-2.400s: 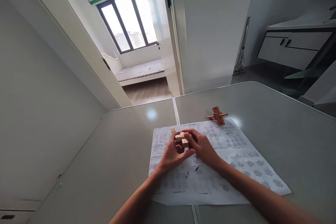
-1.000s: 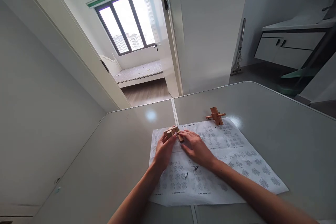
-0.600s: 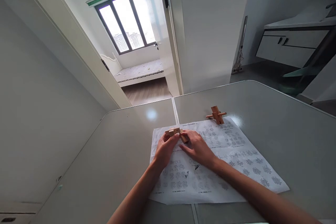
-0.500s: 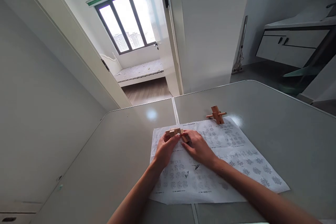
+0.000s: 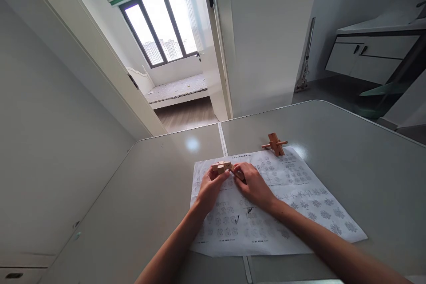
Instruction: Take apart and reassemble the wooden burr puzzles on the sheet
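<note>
Above a printed instruction sheet (image 5: 266, 226), my left hand (image 5: 211, 188) is closed around several notched wooden puzzle pieces (image 5: 222, 167), some crossing each other. Close beside it, my right hand (image 5: 254, 183) is closed on another wooden puzzle piece (image 5: 240, 174), whose end meets the pieces in the left hand. Whether the pieces interlock there is hidden by my fingers. A cross-shaped wooden puzzle assembly (image 5: 275, 144) lies on the table past the sheet's far edge, with a thin stick across it.
The sheet, covered in small printed diagrams, lies on a grey table (image 5: 149, 199) with a pale seam (image 5: 222, 140) down its middle. Past the table are an open door (image 5: 206, 44), a bed (image 5: 181, 91) and a white cabinet (image 5: 369, 55).
My left hand has turned its pieces slightly, so the block end shows more. The piece in my right hand has shifted a little right. The cross-shaped assembly stays put.
</note>
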A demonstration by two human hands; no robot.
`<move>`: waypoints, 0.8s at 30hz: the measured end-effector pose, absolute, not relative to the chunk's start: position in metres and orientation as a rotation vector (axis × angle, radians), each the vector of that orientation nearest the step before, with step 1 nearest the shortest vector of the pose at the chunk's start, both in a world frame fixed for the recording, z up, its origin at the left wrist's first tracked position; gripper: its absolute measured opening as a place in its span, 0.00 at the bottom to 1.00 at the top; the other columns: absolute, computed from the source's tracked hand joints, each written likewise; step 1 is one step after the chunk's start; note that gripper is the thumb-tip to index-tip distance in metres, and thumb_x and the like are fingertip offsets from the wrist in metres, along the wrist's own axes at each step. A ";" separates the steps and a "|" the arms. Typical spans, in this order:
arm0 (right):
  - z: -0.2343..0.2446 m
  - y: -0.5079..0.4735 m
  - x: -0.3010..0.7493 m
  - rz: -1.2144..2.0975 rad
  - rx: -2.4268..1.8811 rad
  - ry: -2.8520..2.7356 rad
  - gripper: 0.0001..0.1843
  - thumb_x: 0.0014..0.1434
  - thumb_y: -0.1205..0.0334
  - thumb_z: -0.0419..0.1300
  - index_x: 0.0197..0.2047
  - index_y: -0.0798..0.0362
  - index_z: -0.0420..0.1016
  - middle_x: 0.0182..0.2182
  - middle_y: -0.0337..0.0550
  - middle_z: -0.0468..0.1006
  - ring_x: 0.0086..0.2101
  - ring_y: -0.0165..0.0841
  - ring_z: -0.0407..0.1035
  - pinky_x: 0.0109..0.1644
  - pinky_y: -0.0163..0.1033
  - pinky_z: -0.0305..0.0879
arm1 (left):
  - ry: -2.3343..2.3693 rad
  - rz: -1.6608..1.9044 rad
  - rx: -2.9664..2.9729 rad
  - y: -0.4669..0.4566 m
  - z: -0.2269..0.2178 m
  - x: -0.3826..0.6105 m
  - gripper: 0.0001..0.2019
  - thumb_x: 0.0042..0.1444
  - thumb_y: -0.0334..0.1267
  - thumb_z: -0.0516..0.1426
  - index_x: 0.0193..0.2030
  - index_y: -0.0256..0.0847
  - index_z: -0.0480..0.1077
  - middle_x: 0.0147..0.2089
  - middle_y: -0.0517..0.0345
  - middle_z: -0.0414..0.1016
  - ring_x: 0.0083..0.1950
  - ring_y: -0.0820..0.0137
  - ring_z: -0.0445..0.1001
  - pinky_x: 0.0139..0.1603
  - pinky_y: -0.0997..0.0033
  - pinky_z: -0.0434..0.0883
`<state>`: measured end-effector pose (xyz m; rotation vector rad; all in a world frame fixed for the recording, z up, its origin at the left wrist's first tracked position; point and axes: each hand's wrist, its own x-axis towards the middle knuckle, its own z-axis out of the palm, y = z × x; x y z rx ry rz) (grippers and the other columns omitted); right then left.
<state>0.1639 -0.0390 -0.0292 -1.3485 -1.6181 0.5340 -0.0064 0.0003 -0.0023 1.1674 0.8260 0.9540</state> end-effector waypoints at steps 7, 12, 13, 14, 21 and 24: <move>-0.029 -0.039 0.163 0.530 -1.359 -1.576 0.10 0.60 0.71 0.55 0.43 0.49 0.70 0.45 0.48 0.78 0.48 0.46 0.71 0.55 0.51 0.68 | 0.807 0.999 1.143 0.001 -0.004 -0.006 0.17 0.55 0.41 0.69 0.51 0.42 0.78 0.54 0.52 0.81 0.59 0.59 0.76 0.66 0.58 0.67; -0.027 -0.040 0.163 0.556 -1.352 -1.540 0.12 0.60 0.71 0.54 0.45 0.49 0.71 0.42 0.47 0.77 0.45 0.45 0.72 0.51 0.50 0.71 | 0.830 1.019 1.120 0.003 -0.005 -0.006 0.17 0.56 0.42 0.68 0.51 0.42 0.78 0.55 0.52 0.81 0.61 0.58 0.76 0.68 0.56 0.66; -0.027 -0.040 0.163 0.562 -1.342 -1.540 0.12 0.60 0.71 0.54 0.45 0.49 0.71 0.42 0.47 0.77 0.44 0.44 0.72 0.51 0.49 0.71 | 0.820 1.020 1.117 0.003 -0.005 -0.006 0.16 0.56 0.42 0.68 0.51 0.42 0.78 0.55 0.52 0.81 0.61 0.58 0.76 0.68 0.56 0.66; -0.027 -0.040 0.163 0.565 -1.328 -1.539 0.12 0.60 0.71 0.54 0.45 0.49 0.71 0.43 0.47 0.77 0.44 0.44 0.72 0.51 0.49 0.71 | 0.809 1.018 1.112 0.003 -0.005 -0.006 0.16 0.56 0.42 0.68 0.51 0.42 0.78 0.55 0.52 0.81 0.61 0.58 0.76 0.68 0.56 0.66; -0.027 -0.039 0.164 0.582 -1.312 -1.497 0.09 0.63 0.67 0.54 0.45 0.49 0.71 0.43 0.48 0.77 0.43 0.43 0.74 0.50 0.48 0.72 | 0.822 1.015 1.108 0.003 -0.003 -0.005 0.15 0.55 0.43 0.68 0.49 0.43 0.79 0.54 0.52 0.82 0.61 0.57 0.76 0.67 0.56 0.68; -0.027 -0.039 0.164 0.602 -1.328 -1.456 0.08 0.63 0.65 0.55 0.45 0.50 0.72 0.42 0.47 0.78 0.41 0.42 0.75 0.49 0.48 0.72 | 0.813 1.019 1.094 0.004 -0.005 -0.005 0.15 0.55 0.42 0.68 0.49 0.43 0.79 0.54 0.53 0.82 0.62 0.57 0.76 0.68 0.55 0.67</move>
